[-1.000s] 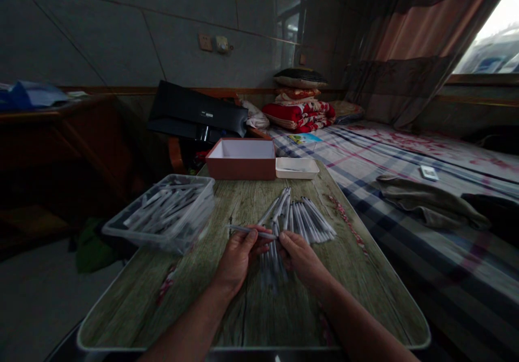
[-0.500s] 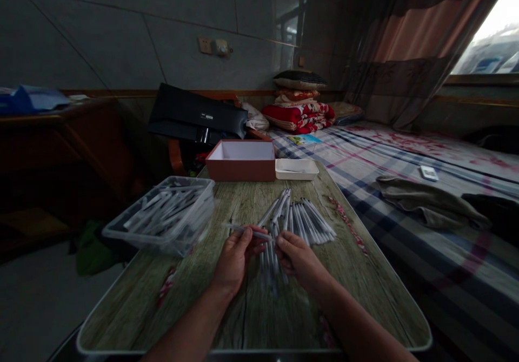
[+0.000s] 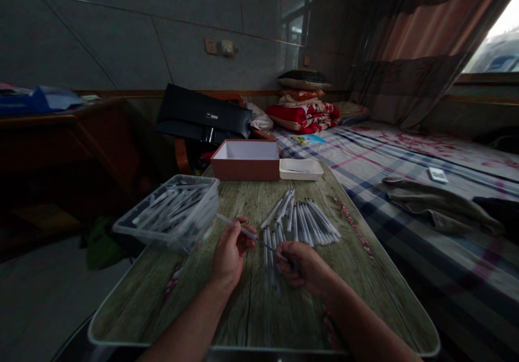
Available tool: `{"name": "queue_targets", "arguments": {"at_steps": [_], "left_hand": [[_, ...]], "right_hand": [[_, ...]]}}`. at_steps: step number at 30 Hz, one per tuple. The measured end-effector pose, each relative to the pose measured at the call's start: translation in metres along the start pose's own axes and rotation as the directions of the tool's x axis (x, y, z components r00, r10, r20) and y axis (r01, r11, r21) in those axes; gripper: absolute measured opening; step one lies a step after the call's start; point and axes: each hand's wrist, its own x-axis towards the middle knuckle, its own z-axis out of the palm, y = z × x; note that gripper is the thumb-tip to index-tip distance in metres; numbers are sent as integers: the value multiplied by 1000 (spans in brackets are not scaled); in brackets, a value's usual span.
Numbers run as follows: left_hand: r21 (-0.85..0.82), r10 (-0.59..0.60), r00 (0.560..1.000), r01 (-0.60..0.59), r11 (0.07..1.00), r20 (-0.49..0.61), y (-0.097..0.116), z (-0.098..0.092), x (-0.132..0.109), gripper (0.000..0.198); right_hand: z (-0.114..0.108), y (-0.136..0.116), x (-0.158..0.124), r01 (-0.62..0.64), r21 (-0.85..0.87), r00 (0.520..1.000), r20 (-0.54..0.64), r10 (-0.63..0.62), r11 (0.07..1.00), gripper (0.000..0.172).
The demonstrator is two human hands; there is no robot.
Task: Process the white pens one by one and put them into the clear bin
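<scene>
My left hand (image 3: 227, 254) is closed on a clear pen barrel (image 3: 248, 234), pinched between thumb and fingers and pointing toward my right hand. In the fingers of my right hand (image 3: 304, 267) is a thin dark pen refill (image 3: 269, 247). It spans the gap between the hands, its far end at the barrel's end; whether it sits inside I cannot tell. Just beyond my right hand, several pens (image 3: 310, 222) lie fanned out on the wood-patterned table (image 3: 239, 199). A few more lie loosely between and behind my hands, partly hidden.
To the left, a clear plastic bin (image 3: 186, 238) holds many pen parts. A reddish-brown box (image 3: 245, 170) and a small white tray (image 3: 300, 176) with thin pieces in it stand at the table's far end. A bed (image 3: 365, 162) adjoins on the right.
My hands have moved apart, the right one drawing slightly toward me. The thin dark refill now shows between them. The whole view has shifted a little.
</scene>
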Motion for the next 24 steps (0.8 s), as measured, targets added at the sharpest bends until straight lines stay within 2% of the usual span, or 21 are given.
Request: {"name": "queue_targets", "arguments": {"at_steps": [2,5,9,12,14,16,19,21,22,24], "left_hand": [[4,-9,1000,9,1000,15,-1,0,-1,31],[-54,-37,998,34,998,-45,0,-1,3,27],[-266,-234,959,186,946,-163,4,-5,13,18],[-377,-347,927,273,885,-142,7,-7,16,21],[-357,-357,933,319,878,-46,7,-5,12,27],[-288,-346,934,356,889,86,6,0,3,36],[-161,-366,892,415,895,263,0,8,-13,38],[-108,-408,864,454,884,294,-6,12,-19,25],[-99,-427,861,467,879,274,-9,13,-20,18],[-129,-449,867,481,867,217,-14,13,-17,7]], "right_hand": [[1,0,-2,21,-39,999,27,-20,999,22],[-3,-1,-7,-28,-80,982,184,42,996,26],[-14,-2,-15,-124,-219,917,348,196,968,27],[-18,-1,-18,-110,-275,894,394,216,955,29],[-17,1,-16,-37,-193,925,364,106,981,30],[-11,3,-10,67,-91,967,250,-42,994,31],[0,6,0,163,-100,986,51,-159,981,35],[7,8,4,201,-223,977,-23,-211,954,36],[9,9,5,205,-258,975,-27,-219,944,35],[13,9,5,187,-220,982,4,-190,957,29]]}}
